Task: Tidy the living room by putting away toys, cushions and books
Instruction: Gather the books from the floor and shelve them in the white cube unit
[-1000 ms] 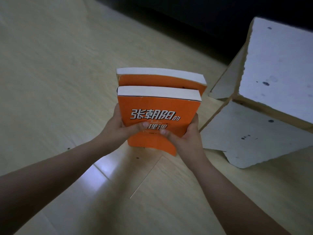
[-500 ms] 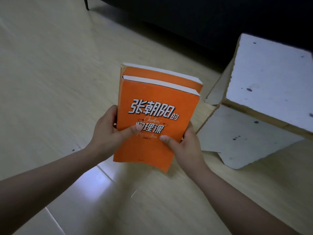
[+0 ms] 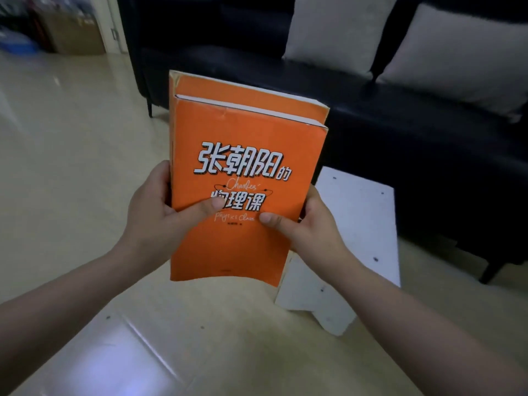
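Two orange books are stacked together, held upright in mid-air at the centre of the head view. The front orange book (image 3: 245,155) shows white Chinese title lettering; the back orange book (image 3: 228,88) sticks out above it. My left hand (image 3: 160,212) grips the stack's left edge, thumb on the cover. My right hand (image 3: 311,224) grips the right edge, thumb also on the cover. Two light grey cushions, the left cushion (image 3: 334,30) and the right cushion (image 3: 463,55), lean on the black sofa (image 3: 400,132).
A white foam board piece (image 3: 360,224) stands on the pale wood floor (image 3: 71,167) just right of the books, in front of the sofa. A doorway with cardboard boxes (image 3: 74,35) lies at the far left.
The books have come up and tilted more upright, cover facing me. My view has lifted, so the sofa and cushions are now visible. Both hands keep their grip.
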Demonstrator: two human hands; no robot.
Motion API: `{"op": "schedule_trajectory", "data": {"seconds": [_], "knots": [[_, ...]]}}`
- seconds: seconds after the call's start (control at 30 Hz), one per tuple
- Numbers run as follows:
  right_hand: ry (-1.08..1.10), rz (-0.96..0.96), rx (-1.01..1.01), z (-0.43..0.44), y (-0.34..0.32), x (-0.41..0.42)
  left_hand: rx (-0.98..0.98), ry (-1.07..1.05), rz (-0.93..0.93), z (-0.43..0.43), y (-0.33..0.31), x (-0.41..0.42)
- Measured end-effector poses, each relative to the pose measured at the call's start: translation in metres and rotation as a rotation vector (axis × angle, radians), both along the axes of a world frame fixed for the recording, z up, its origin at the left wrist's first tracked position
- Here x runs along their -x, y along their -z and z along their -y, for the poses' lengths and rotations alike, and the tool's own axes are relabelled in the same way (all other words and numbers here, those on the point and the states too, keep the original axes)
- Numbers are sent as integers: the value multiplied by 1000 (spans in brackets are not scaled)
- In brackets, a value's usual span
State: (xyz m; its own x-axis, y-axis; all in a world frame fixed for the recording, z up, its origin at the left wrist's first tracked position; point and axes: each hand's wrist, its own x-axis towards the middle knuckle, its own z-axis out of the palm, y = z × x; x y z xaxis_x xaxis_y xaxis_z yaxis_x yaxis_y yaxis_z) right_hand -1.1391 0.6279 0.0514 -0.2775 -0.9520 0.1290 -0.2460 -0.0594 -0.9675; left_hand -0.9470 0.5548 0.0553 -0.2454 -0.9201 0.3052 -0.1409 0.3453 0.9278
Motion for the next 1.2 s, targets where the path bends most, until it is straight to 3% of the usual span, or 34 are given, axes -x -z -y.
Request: {"op": "schedule_trajectory", "data": {"seconds": [0.17,0.4,0.63,0.73,0.9,1.2], "knots": [[158,-25,81,-41,-57,68,82,138,10,-17,-60,80],[508,14,93,-148,-56,184,171,392,160,-80,-73,230],[996,157,220,-264,-12,250,148,650,341,-176,-53,366],[1185,133,188,-306,13,263,126,745,467,-219,-39,400],[1306,186,145,-358,43,266,95,857,559,-266,-8,436],[1649,41,-18,-407,87,271,98,1109,652,-315,43,479]]}}
